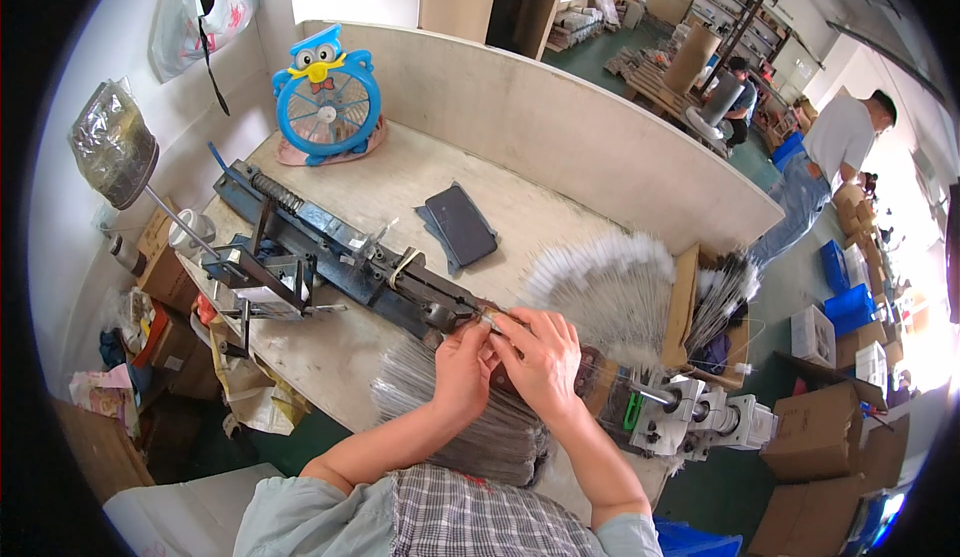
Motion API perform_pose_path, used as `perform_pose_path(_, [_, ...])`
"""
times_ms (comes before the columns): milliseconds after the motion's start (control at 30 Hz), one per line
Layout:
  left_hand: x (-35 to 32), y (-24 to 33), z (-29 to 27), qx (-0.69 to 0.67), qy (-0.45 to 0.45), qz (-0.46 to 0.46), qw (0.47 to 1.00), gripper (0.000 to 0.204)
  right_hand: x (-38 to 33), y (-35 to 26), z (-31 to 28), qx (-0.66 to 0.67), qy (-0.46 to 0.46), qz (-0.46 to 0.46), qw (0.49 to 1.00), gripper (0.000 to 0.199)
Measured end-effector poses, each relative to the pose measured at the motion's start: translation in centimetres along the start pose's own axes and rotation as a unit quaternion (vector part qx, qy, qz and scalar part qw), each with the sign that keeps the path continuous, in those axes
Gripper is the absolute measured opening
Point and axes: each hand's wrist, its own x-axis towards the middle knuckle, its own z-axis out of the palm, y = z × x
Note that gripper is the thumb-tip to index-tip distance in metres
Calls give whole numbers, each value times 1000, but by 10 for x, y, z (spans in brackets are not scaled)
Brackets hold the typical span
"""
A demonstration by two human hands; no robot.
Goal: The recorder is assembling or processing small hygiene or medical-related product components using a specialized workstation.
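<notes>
My left hand point(464, 371) and my right hand point(540, 360) meet at the right end of a long dark metal bench machine point(340, 242). The fingers of both are pinched together around something small, which they mostly cover and I cannot make out. Beneath my forearms lies a thick bundle of thin grey wires point(500, 432). Beyond my right hand, a fan of thin wire brushes with white bristle tips point(605, 267) spreads over the table.
A silver clamp-like machine point(690, 412) stands right of my right hand. A dark phone-like slab point(460, 227) and a blue owl-shaped fan point(328, 107) rest toward the back. An open carton point(683, 302) holds more brushes. Two people are in the background.
</notes>
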Motion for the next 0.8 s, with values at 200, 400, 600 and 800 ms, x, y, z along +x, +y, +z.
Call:
perform_pose_path(200, [1, 0, -5, -11, -6, -15, 1000, 6, 0, -3, -4, -4, -6, 5, 1000, 23])
perform_pose_path(400, [0, 4, -2, -6, 3, -23, 1000, 6, -4, 3, -8, -12, -10, 14, 1000, 23])
perform_pose_path(600, [0, 2, 4, 18, -4, -13, 1000, 6, -6, 8, -13, -25, -2, 10, 1000, 22])
perform_pose_path(800, [2, -1, -7, 26, -23, -10, 999, 12, -10, 7, -18, -8, 12, 11, 1000, 23])
